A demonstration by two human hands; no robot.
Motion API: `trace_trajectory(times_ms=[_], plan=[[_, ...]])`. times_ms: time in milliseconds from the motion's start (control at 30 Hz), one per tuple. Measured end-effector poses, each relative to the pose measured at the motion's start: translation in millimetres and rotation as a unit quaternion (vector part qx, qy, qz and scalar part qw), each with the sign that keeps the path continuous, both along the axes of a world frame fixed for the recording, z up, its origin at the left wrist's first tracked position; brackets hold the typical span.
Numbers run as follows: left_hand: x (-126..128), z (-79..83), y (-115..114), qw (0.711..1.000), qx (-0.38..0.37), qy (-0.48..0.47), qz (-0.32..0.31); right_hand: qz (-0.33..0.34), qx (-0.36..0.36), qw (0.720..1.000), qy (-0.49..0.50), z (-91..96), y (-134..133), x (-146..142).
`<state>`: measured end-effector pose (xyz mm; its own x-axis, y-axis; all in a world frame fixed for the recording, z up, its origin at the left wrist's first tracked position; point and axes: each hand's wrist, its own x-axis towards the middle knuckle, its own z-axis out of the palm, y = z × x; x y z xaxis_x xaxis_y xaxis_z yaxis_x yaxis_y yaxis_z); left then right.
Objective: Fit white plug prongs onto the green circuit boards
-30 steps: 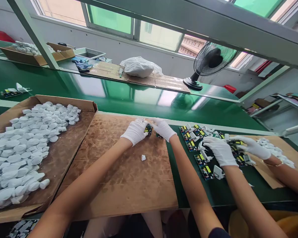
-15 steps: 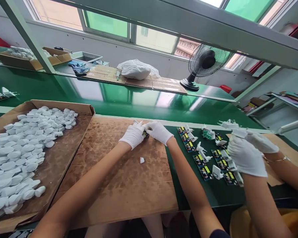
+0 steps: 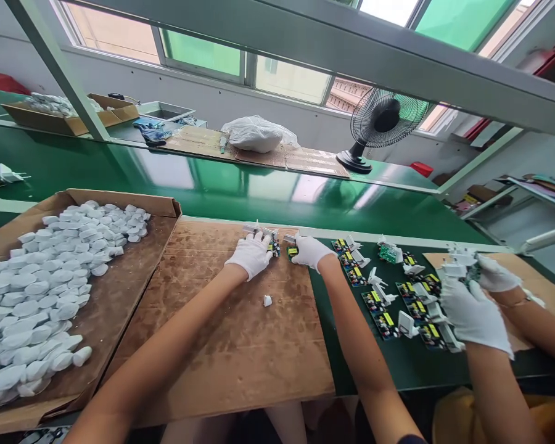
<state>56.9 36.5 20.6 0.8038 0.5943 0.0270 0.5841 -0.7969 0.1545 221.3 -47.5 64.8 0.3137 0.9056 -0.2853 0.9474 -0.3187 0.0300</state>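
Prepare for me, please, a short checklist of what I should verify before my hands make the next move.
1. Gloves on both hands: ok, left hand and right hand wear white ones.
2. Boards apart: ok, cardboard shows between the left board and the right board.
3. Firm grip on each board: cannot tell, the fingers hide the contact.
4. Cardboard sheet free of loose bits: not ok, a small white piece lies on it.
5. Co-worker's hands away from yours: ok, they are farther right.
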Motion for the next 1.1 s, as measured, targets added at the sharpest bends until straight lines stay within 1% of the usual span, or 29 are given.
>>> trace_trajectory(times_ms=[67, 167, 367, 500, 600, 667, 733, 800, 867, 900, 967, 1033, 1100], plan=[[-1.3, 1.1, -0.8, 1.0, -0.005, 0.009, -0.004, 0.01, 0.01, 1.0, 0.003, -6.5, 5.8, -8.1], [-2.5, 1.9, -2.5, 1.0, -0.008, 0.013, 0.0, 0.024, 0.026, 0.999, 0.013, -11.1, 12.1, -14.4], [0.6, -0.1, -4.2, 1.0, -0.004, -0.009, 0.021, 0.026, 0.042, 0.999, 0.018, -13.7, 13.5, -12.6], [2.8, -4.8, 0.6, 1.0, -0.002, -0.023, 0.017, 0.01, 0.074, 0.997, 0.004, -16.3, 14.8, -18.7], [3.9, -7.8, 3.9, 0.999, 0.0, -0.035, 0.019, 0.003, 0.099, 0.995, 0.002, -12.9, 17.0, -17.0], [3.4, -7.0, 4.6, 0.999, -0.003, -0.038, 0.018, 0.0, 0.117, 0.993, 0.008, -5.6, 14.2, -5.0], [1.5, -3.3, 4.6, 0.999, -0.005, -0.029, 0.013, -0.019, 0.142, 0.99, 0.004, 4.6, 4.9, 17.1], [-2.0, 2.9, 4.7, 1.0, -0.007, -0.013, -0.001, -0.067, 0.164, 0.984, -0.018, 14.2, -11.2, 45.8], [-6.5, 10.3, 5.5, 1.0, -0.01, 0.001, -0.018, -0.124, 0.165, 0.977, -0.043, 19.4, -31.6, 74.8], [-9.0, 14.0, 6.3, 1.0, -0.015, 0.008, -0.024, -0.145, 0.155, 0.976, -0.047, 19.8, -42.0, 87.3], [-14.0, 21.4, 8.1, 0.998, -0.035, 0.028, -0.033, -0.161, 0.126, 0.978, -0.033, 17.0, -60.5, 105.4], [-19.1, 28.7, 9.9, 0.996, -0.062, 0.052, -0.044, -0.154, 0.103, 0.983, -0.004, 11.9, -72.9, 114.1], [-23.7, 36.0, 10.8, 0.992, -0.084, 0.073, -0.052, -0.135, 0.097, 0.986, 0.028, 7.6, -78.2, 115.9]])
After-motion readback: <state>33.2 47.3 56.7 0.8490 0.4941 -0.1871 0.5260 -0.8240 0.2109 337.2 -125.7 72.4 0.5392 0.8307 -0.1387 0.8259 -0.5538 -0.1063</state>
